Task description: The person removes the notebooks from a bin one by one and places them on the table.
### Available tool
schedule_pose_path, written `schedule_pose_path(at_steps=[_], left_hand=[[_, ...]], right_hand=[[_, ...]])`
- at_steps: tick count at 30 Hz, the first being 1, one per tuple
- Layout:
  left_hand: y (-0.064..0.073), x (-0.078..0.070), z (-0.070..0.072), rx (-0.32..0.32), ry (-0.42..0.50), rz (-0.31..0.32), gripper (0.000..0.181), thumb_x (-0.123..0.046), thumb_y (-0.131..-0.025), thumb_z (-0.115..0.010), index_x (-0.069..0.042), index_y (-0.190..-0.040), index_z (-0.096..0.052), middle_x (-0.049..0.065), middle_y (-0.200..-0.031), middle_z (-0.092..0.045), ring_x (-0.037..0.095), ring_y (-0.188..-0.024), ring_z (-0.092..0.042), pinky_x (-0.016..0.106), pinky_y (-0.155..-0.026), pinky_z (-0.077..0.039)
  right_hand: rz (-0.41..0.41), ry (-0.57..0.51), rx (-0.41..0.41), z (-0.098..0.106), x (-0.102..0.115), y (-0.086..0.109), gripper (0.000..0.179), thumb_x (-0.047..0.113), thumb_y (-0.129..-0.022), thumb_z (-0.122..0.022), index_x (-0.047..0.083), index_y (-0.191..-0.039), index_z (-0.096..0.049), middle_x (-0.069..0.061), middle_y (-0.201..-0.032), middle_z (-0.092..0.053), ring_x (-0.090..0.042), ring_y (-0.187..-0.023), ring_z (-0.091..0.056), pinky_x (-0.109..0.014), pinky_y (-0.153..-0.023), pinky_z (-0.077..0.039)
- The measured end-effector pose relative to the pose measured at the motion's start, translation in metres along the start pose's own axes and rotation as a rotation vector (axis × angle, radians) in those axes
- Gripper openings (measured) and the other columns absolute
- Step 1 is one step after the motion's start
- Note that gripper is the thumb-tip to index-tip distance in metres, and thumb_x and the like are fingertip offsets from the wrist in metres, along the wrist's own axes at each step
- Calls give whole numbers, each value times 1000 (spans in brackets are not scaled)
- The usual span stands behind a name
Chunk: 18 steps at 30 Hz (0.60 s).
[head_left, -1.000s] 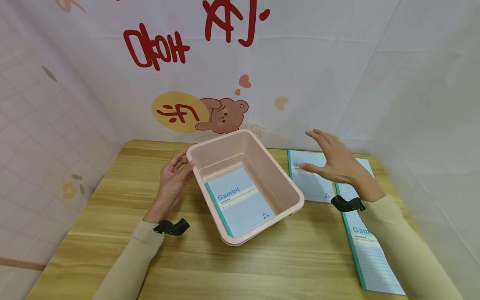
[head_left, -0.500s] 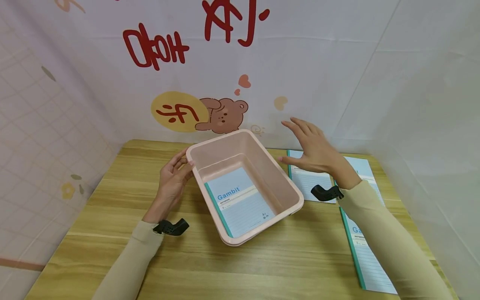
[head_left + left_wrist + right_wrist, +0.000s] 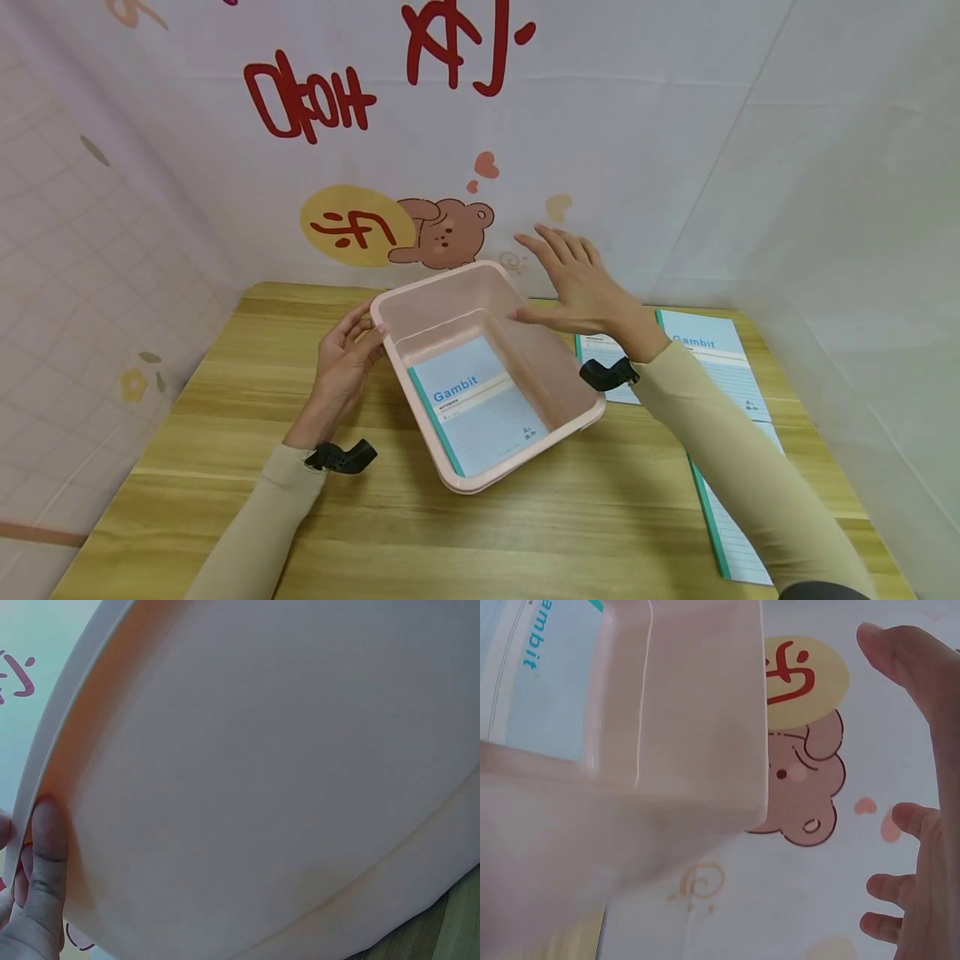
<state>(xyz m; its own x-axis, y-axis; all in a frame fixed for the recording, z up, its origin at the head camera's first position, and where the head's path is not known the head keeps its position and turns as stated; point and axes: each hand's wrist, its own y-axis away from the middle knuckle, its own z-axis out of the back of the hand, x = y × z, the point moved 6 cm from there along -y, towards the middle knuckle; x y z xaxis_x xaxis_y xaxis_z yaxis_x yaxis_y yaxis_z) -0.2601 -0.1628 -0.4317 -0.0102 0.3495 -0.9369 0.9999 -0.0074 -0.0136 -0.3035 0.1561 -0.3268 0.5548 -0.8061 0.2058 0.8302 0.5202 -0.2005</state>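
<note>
A pink plastic basin (image 3: 438,321) stands on the table, turned at an angle, with a blue-and-white Gambit notebook (image 3: 480,404) lying on its bottom. My left hand (image 3: 345,358) holds the basin's upper left corner, thumb on one side of the rim and fingers on the other; the left wrist view shows the basin wall (image 3: 262,765) close up beside them. Over the basin's right rim hovers my right hand (image 3: 588,296), fingers spread and nothing in it. In the right wrist view its thumb and fingers (image 3: 911,889) stand apart from the basin.
To the right lie more Gambit notebooks: one at the back (image 3: 708,350), one nearer the front (image 3: 727,517) under the right sleeve, and one (image 3: 596,343) partly behind the right hand and basin. A printed cloth (image 3: 637,150) hangs behind the wooden table (image 3: 525,533).
My right hand has moved left from above the notebooks to over the basin's right rim, still spread. The left hand and the basin stay in place.
</note>
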Motion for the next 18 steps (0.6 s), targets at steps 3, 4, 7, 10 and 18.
schedule_pose_path(at_steps=[3, 4, 7, 10, 18], left_hand=[[0, 0, 1, 0, 0, 1, 61, -1, -99, -64, -5, -155, -41, 1, -109, -57, 10, -94, -68, 20, -82, -61], [0, 0, 1, 1, 1, 2, 61, -1, -99, -64, -5, -155, -41, 1, -109, -57, 10, -94, -68, 20, -82, -61], [0, 0, 1, 1, 0, 2, 61, -1, -99, -64, -6, -155, -41, 2, -110, -57, 11, -94, -68, 20, -81, -61], [0, 0, 1, 3, 0, -1, 60, -1, -99, -64, -6, -155, -42, 2, -110, -57, 11, -95, -68, 20, -81, -61], [0, 0, 1, 3, -3, -1, 60, -2, -99, -65, -6, -155, -42, 3, -111, -56, 11, -96, -67, 19, -81, -61]], right_hand=[[13, 3, 7, -6, 9, -8, 104, 74, -83, -64, 33, -164, -15, -6, -172, -12, -35, -156, -16, -64, -124, -12], [16, 3, 10, -7, 12, -11, 104, 74, -82, -65, 33, -164, -16, -6, -172, -12, -35, -156, -17, -64, -124, -13], [23, -3, 20, -14, 21, -17, 104, 71, -82, -68, 31, -164, -18, -6, -172, -14, -36, -155, -17, -63, -125, -12], [33, -7, 40, -21, 29, -23, 104, 70, -82, -68, 31, -164, -17, -6, -171, -15, -36, -155, -18, -62, -125, -12], [65, -29, 110, -42, 49, -35, 104, 78, -81, -61, 32, -164, -18, -8, -166, -24, -35, -153, -21, -60, -125, -16]])
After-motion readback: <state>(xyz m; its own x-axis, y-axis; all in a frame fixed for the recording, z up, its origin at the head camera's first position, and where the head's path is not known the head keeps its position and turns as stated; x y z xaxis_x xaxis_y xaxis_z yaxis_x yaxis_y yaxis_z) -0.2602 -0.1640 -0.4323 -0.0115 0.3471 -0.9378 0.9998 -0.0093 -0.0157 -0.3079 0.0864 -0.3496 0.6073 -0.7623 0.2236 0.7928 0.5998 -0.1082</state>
